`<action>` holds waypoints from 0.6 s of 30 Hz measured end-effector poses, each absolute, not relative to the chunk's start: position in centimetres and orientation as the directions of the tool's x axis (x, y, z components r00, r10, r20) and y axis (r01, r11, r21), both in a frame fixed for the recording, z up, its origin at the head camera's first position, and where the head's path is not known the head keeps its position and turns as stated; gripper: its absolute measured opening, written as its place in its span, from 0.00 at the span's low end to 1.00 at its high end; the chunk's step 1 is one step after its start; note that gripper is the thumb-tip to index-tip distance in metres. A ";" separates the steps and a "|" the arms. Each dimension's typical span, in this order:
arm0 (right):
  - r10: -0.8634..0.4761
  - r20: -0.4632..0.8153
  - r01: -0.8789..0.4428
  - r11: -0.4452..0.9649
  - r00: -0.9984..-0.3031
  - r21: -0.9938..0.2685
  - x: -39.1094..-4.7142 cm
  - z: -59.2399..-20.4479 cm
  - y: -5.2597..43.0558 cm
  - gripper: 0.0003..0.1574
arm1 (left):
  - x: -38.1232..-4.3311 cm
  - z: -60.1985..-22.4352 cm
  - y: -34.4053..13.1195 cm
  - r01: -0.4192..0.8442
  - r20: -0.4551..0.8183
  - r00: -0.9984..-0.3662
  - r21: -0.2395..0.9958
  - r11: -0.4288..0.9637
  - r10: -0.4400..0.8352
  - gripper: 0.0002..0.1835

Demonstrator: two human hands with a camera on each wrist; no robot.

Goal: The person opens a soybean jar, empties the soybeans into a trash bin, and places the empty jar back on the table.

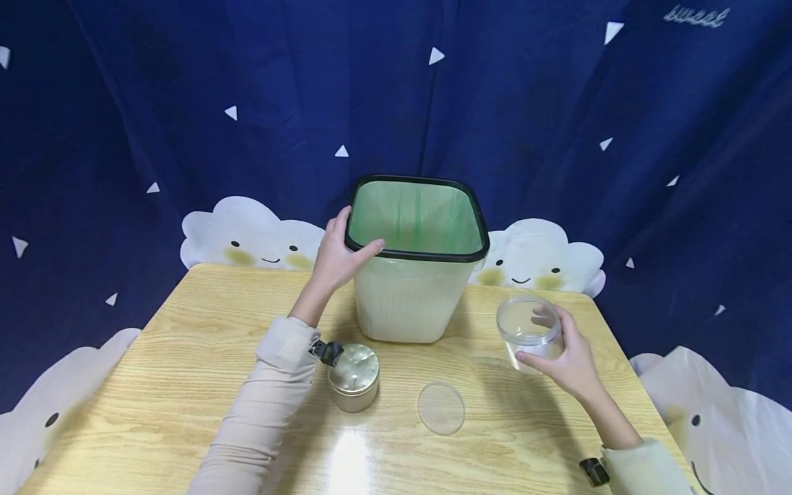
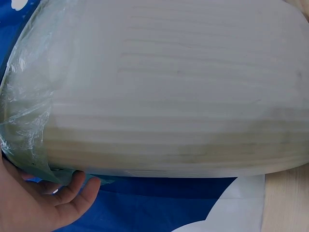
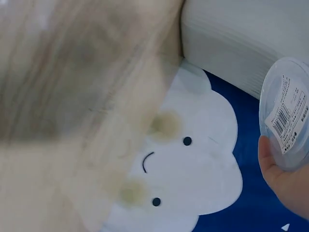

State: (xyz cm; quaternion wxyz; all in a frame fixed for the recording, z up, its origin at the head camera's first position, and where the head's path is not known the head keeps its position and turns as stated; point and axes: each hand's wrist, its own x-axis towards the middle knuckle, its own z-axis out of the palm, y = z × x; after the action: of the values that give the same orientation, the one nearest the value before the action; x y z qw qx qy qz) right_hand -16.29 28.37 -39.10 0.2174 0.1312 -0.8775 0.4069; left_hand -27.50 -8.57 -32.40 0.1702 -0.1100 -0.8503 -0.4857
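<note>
Clear jar (image 1: 526, 335) is in the R hand (image 1: 574, 361), lifted off the desk (image 1: 204, 344), thumb on the near side, fingers round the back. Mouth faces up; it's squat & round, so no obvious long axis. R wrist cam shows a barcode label (image 3: 288, 116), prob. on its base. Bin (image 1: 411, 299) stands to the jar's L & a bit farther from the person, w/ a gap btwn the 2. R hand is nearer the bin's R side; L hand (image 1: 339, 256) is across on its L side, gripping the black rim (image 1: 427, 256) by the corner, thumb over the edge, fingers outside. Thin film (image 2: 29, 111) hangs over the bin's outer wall. Also on desk: 1 tin (image 1: 354, 377) in front of the bin, 1 clear disc (image 1: 441, 408) lying flat R of it, apart.
</note>
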 end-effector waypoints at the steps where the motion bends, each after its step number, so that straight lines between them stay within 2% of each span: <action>1: -0.050 0.481 -0.399 0.636 -0.875 -0.661 -16.3 -39.5 28.4 0.55 | -27.5 -32.4 -8.6 0.353 0.396 -0.918 0.789 0.504 0.023 0.46; 8: -0.026 0.429 -0.345 0.640 -0.903 -0.687 -16.1 -41.8 28.8 0.53 | -27.6 -32.5 -8.6 0.350 0.392 -0.920 0.792 0.499 0.023 0.46; 18: 0.036 0.296 -0.202 0.651 -0.954 -0.731 -15.4 -44.8 28.8 0.51 | -27.7 -32.5 -8.6 0.351 0.390 -0.921 0.792 0.499 0.028 0.46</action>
State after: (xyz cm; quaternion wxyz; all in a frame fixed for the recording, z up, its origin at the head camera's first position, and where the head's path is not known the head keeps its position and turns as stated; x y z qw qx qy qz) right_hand -15.45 28.83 -44.84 0.1438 0.0463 -0.8972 0.4150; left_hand -27.69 -8.64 -32.53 0.1653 -0.1115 -0.8499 -0.4877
